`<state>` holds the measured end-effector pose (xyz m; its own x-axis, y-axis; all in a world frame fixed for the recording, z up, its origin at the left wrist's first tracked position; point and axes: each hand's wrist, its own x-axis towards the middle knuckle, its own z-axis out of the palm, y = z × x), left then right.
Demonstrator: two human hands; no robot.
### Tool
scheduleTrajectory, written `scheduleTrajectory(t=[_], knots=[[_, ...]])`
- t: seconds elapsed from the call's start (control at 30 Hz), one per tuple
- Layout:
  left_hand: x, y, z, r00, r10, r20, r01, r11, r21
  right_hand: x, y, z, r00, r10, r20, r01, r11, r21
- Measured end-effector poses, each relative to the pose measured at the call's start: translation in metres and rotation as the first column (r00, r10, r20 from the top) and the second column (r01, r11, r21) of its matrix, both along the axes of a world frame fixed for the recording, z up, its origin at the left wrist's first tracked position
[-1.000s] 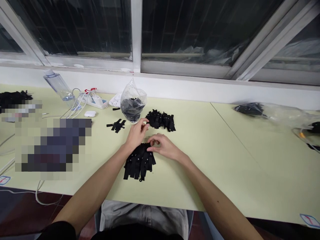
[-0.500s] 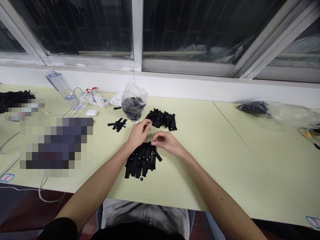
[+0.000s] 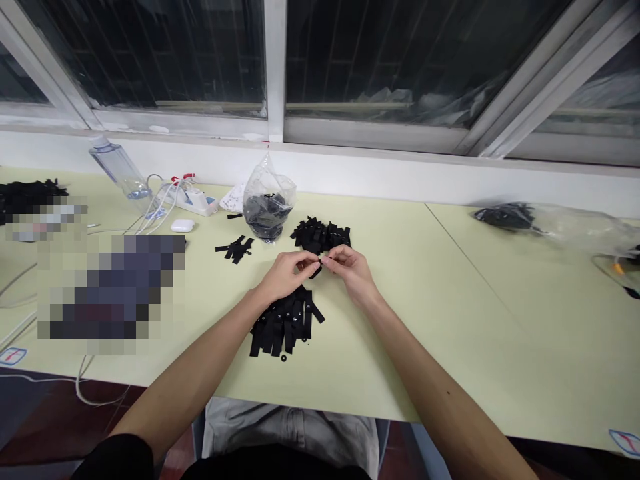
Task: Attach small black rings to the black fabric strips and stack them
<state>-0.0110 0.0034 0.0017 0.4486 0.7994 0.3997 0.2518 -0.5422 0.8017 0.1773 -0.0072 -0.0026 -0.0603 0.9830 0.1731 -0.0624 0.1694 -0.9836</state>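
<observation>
My left hand and my right hand meet above the table, fingertips pinched together on one small black strip held between them. Just below my hands lies a fanned pile of black strips with small white marks. A small black ring lies loose at the near edge of that pile. Beyond my hands sits a second heap of black pieces. A clear plastic bag with dark pieces inside stands behind it.
A few loose black strips lie left of the bag. Farther left are a water bottle, a power strip with cables and a white earbud case. Another plastic bag with black parts lies at the right. The window wall runs behind the table.
My right hand lifted off the fanned pile and moved up and right with a strip; my left hand shifted to meet it. Both now pinch the strip together.
</observation>
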Motion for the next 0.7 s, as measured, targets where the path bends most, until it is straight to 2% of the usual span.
scheduleTrajectory(t=[0.1, 0.17, 0.27, 0.33, 0.4, 0.53, 0.7], knots=[[0.001, 0.000, -0.002, 1.000, 0.010, 0.006, -0.010, 1.000, 0.004, -0.002, 0.000, -0.001, 0.995, -0.038, 0.091, 0.031, 0.997, 0.070], [0.001, 0.001, -0.004, 1.000, 0.027, 0.012, -0.027, 1.000, -0.002, -0.003, -0.002, -0.002, 0.969, -0.145, 0.201, 0.113, 0.980, 0.164], [0.002, 0.003, -0.008, 0.996, 0.076, 0.044, -0.075, 0.997, -0.023, -0.004, -0.006, 0.000, 0.849, -0.402, 0.343, 0.263, 0.884, 0.386], [0.002, 0.005, -0.009, 0.992, 0.107, 0.062, -0.105, 0.994, -0.034, -0.005, -0.009, 0.003, 0.768, -0.514, 0.381, 0.288, 0.809, 0.512], [0.001, 0.007, -0.010, 0.990, 0.118, 0.071, -0.116, 0.993, -0.038, -0.006, -0.012, 0.005, 0.743, -0.521, 0.420, 0.230, 0.788, 0.571], [0.001, 0.007, -0.010, 0.992, 0.098, 0.083, -0.094, 0.994, -0.046, -0.009, -0.015, 0.005, 0.775, -0.399, 0.490, 0.085, 0.834, 0.546], [0.004, 0.005, -0.012, 0.993, 0.067, 0.098, -0.060, 0.996, -0.066, -0.009, -0.013, 0.002, 0.797, -0.352, 0.491, 0.077, 0.865, 0.496]])
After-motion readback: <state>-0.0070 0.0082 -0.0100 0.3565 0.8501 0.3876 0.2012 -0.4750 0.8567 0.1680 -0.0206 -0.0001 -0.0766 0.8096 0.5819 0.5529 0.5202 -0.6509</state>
